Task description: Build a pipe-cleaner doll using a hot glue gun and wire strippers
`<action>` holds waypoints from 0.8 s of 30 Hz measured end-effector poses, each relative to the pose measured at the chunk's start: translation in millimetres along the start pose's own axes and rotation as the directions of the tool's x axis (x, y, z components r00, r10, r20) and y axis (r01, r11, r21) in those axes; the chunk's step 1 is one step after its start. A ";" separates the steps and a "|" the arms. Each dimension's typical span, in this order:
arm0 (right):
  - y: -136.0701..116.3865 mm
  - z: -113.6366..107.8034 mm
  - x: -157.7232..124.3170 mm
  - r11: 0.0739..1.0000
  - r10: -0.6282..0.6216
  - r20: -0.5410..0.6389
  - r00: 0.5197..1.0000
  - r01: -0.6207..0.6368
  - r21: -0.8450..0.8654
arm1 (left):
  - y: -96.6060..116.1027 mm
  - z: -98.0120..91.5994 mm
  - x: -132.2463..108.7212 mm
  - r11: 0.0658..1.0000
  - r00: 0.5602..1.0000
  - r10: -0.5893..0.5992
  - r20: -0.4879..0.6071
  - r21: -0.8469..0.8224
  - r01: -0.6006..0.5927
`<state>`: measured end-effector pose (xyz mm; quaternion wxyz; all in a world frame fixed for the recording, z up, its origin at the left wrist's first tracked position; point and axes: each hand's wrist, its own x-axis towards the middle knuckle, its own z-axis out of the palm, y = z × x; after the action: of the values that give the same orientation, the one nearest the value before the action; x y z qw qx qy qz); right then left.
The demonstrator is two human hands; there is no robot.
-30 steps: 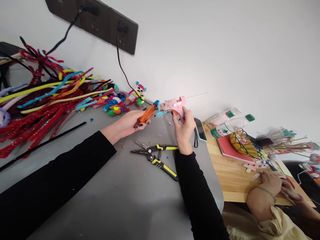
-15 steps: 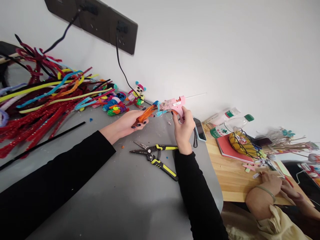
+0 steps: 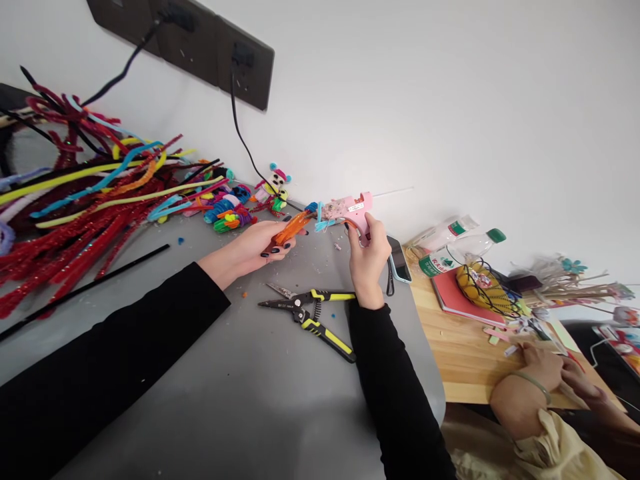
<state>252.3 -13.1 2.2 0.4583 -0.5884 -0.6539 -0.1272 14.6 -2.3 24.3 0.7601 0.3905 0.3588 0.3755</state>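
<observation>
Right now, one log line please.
left hand: holds orange piece | right hand: grips pink glue gun | pliers: open, on gray table

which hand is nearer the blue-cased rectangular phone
Right. The right hand is just left of the phone; the left hand is farther left, beyond the pink plastic glue gun.

Left arm (image 3: 115, 343) runs long and slanted from the lower left corner, black sleeve down to around the wrist, and the left grip (image 3: 257, 241) sits mid-frame with fingers curled in, dark nails showing. Right arm (image 3: 397, 393) stands way steeper, rising from the bottom edge right of center, also black-sleeved, right grip (image 3: 369, 260) bent closed, thumb over on the left side.
</observation>
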 end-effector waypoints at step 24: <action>1.9 4.5 -1.6 0.915 0.361 0.335 0.870 -0.262 -0.305 | 32.7 -20.8 -10.8 0.922 0.925 0.265 -0.273 -0.207 -0.326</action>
<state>251.8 -10.5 -2.2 0.2578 -0.7532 -0.6051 -0.0145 -17.3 8.8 46.2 0.6881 0.2937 0.3345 0.5731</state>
